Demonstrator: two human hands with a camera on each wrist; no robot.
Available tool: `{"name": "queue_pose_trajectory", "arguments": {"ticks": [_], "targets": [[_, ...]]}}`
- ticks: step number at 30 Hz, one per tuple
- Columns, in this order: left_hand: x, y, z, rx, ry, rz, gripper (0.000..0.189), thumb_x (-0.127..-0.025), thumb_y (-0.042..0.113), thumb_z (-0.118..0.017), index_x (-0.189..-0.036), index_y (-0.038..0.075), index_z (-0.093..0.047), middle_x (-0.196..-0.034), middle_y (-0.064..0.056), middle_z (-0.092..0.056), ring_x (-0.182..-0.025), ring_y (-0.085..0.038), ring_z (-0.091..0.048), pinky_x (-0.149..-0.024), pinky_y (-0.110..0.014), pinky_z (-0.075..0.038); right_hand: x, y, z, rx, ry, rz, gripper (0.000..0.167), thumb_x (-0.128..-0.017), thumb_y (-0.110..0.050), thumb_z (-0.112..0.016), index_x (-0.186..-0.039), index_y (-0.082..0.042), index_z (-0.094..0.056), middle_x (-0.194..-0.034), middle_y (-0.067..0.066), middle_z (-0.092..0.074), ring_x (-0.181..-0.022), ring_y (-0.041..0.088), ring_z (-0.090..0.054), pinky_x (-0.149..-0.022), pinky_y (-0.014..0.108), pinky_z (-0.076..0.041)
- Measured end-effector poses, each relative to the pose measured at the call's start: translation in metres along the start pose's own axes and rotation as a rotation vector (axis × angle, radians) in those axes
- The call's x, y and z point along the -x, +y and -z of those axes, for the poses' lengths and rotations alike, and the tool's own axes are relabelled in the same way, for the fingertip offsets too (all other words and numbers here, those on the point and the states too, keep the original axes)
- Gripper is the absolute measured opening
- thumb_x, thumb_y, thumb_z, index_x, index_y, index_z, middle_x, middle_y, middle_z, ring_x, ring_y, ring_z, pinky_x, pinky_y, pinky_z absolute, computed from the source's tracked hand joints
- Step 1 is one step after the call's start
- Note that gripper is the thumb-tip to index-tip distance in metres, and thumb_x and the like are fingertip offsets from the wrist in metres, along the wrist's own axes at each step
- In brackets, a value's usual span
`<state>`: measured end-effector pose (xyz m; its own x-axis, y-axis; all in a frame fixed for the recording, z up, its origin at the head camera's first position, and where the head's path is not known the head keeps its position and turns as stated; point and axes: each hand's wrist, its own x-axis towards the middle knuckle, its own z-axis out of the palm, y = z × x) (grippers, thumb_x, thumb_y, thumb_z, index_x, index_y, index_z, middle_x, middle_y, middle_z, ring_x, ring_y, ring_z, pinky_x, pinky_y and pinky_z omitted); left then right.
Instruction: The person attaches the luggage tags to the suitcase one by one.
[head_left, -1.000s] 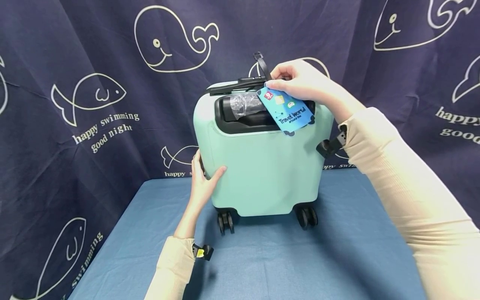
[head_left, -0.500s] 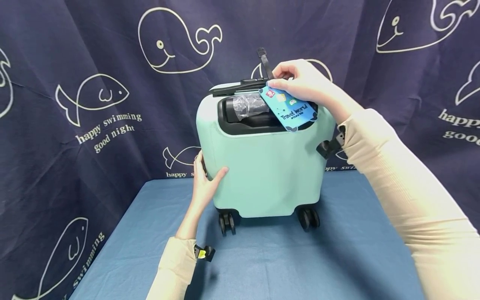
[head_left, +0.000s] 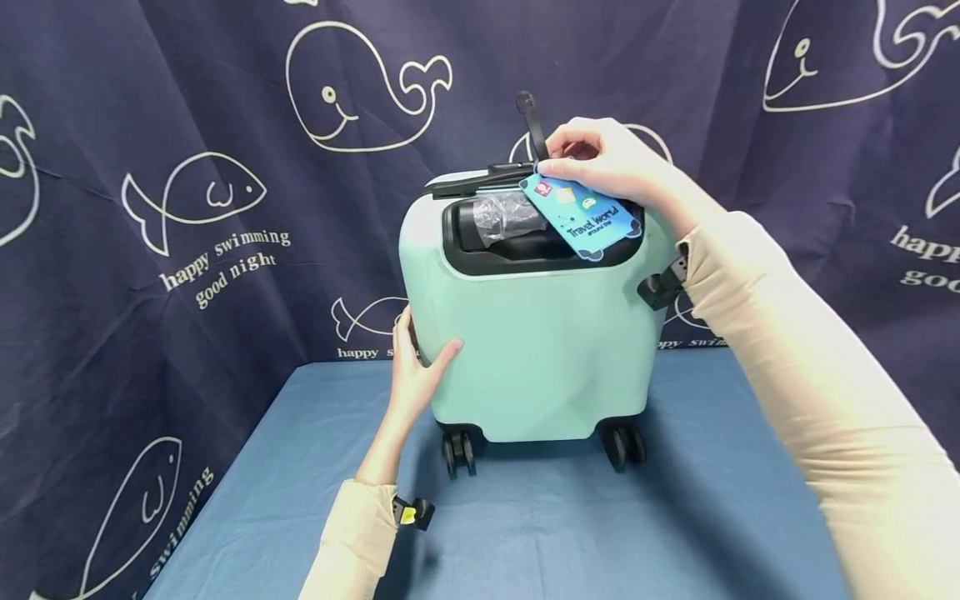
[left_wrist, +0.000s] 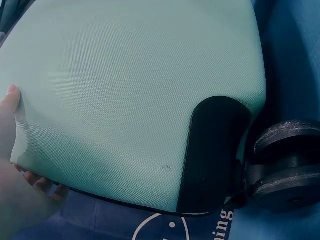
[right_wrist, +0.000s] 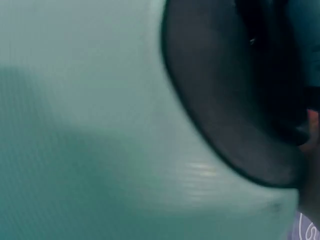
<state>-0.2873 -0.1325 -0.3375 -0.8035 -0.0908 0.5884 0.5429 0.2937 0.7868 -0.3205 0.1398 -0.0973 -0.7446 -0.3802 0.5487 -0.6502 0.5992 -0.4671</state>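
Head view: a pale mint-green hard-shell suitcase [head_left: 540, 350] stands upright on a blue cloth-covered table [head_left: 525, 533], mid-frame. I lay a clock face over its front panel for bearings.

Left hand [head_left: 411, 375] at nearly nine o'clock: thumb on the front panel, fingers wrapped round the side edge, so it is grasping the shell; the left wrist view agrees. Right hand [head_left: 603, 158] at one o'clock, above the top recess: thumb and curled forefinger pinch the upper corner of a blue printed rectangular luggage tag [head_left: 585, 221], beside the root of a narrow black strap [head_left: 534, 125] that sticks up toward twelve. Whether the pinch takes in the strap too, I cannot tell; the right wrist view shows mainly blurred shell and recess. The tag slants down toward four, across a dark recess holding a black handle wrapped in crinkled clear film [head_left: 510, 218].

Handling notes, my judgement: the black twin casters [head_left: 458, 450] at seven and five could let the shell roll or swivel under a tug, so the left grasp is the brake; light, even pressure toward three should suffice. Strap work goes best with fingertips alone, pulling along the strap rather than sideways. A sharp twist at the corner could crease the tag.
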Motion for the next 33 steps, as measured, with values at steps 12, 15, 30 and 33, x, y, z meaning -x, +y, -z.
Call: {"name": "queue_pose_trajectory", "arguments": {"ticks": [12, 15, 30, 33], "targets": [[0.007, -0.001, -0.004, -0.005, 0.008, -0.007, 0.085, -0.081, 0.029, -0.073, -0.147, 0.017, -0.022, -0.138, -0.009, -0.034, -0.126, -0.021, -0.040, -0.105, -0.043, -0.033, 0.000, 0.004, -0.008, 0.041, 0.040, 0.019, 0.024, -0.088, -0.026, -0.063, -0.095, -0.003, -0.063, -0.080, -0.008, -0.052, -0.073, 0.005, -0.046, -0.069, 0.018, -0.033], [0.006, 0.000, -0.004, -0.006, 0.011, -0.019, 0.085, -0.080, 0.028, -0.073, -0.147, 0.015, -0.023, -0.138, -0.011, -0.033, -0.126, -0.022, -0.040, -0.106, -0.043, -0.032, 0.002, 0.002, -0.008, 0.059, 0.062, 0.012, 0.024, -0.088, -0.025, -0.062, -0.093, -0.002, -0.062, -0.079, -0.007, -0.051, -0.071, 0.006, -0.045, -0.068, 0.018, -0.032], [0.007, 0.009, 0.008, 0.004, -0.023, -0.005, 0.078, -0.081, 0.027, -0.071, -0.144, 0.016, -0.026, -0.133, -0.009, -0.035, -0.116, -0.020, -0.043, -0.092, -0.035, -0.036, 0.006, -0.004, -0.009, 0.024, 0.084, 0.001, 0.021, -0.088, -0.024, -0.062, -0.091, -0.002, -0.060, -0.074, -0.008, -0.049, -0.071, 0.006, -0.044, -0.068, 0.018, -0.031], [0.002, 0.015, 0.012, 0.039, -0.030, 0.003, 0.065, -0.089, 0.024, -0.060, -0.143, 0.011, -0.026, -0.135, -0.013, -0.034, -0.118, -0.024, -0.045, -0.092, -0.037, -0.037, 0.007, -0.005, -0.009, 0.022, 0.085, 0.006, 0.021, -0.088, -0.023, -0.062, -0.090, -0.002, -0.060, -0.074, -0.008, -0.049, -0.070, 0.006, -0.044, -0.068, 0.018, -0.031]]}}
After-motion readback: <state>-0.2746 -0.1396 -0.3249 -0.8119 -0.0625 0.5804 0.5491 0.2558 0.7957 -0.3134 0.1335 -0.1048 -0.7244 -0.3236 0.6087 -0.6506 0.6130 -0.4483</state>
